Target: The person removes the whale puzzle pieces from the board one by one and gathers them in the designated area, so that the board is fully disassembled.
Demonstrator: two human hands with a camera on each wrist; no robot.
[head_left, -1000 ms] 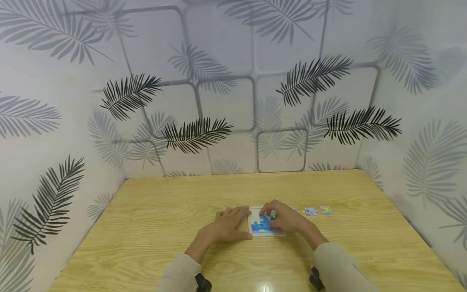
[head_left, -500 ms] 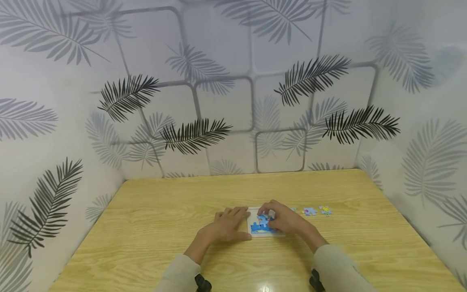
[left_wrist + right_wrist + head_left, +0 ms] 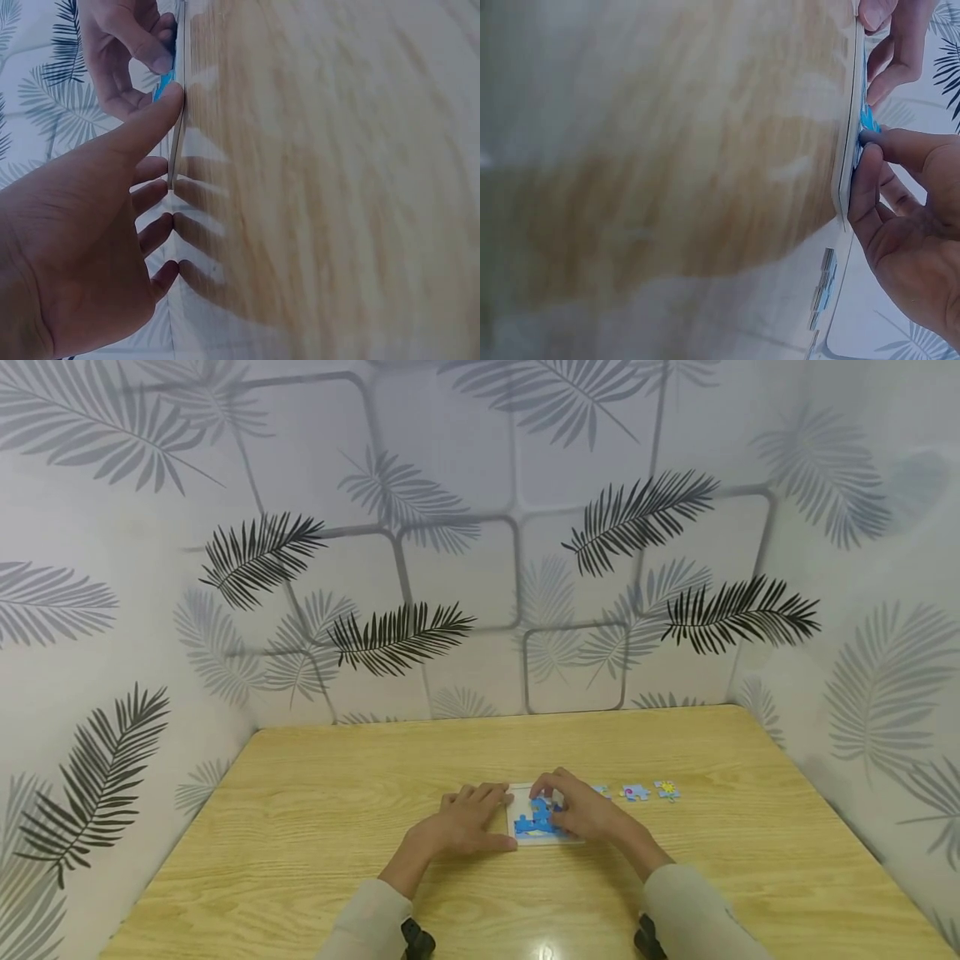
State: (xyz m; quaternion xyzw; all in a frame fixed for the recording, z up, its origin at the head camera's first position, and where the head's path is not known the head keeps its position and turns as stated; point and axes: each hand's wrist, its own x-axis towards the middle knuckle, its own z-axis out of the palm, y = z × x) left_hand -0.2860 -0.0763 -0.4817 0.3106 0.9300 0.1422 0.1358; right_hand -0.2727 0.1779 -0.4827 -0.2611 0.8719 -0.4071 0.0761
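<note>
A shallow white puzzle tray (image 3: 521,800) lies on the table, with joined blue jigsaw pieces (image 3: 528,828) along its near side. My left hand (image 3: 467,822) rests at the tray's left edge, thumb at the near corner and forefinger at the far one. In the left wrist view its other fingertips touch the tabletop. Over the tray's right half, my right hand (image 3: 588,810) pinches a blue puzzle piece (image 3: 542,812) between thumb and fingers, low against the other pieces. The right wrist view shows that blue (image 3: 868,118) at the fingertips. This hand hides the tray's right part.
To the right of the tray, loose puzzle pieces lie in a row: one partly behind the right hand (image 3: 602,791), a light blue one with a pink swirl (image 3: 635,792) and one with a yellow figure (image 3: 667,789). A leaf-patterned wall (image 3: 465,677) stands behind the wooden table (image 3: 337,793).
The blue piece under my right fingers has turned and shifted slightly within the tray. My left hand stays at the tray's edge.
</note>
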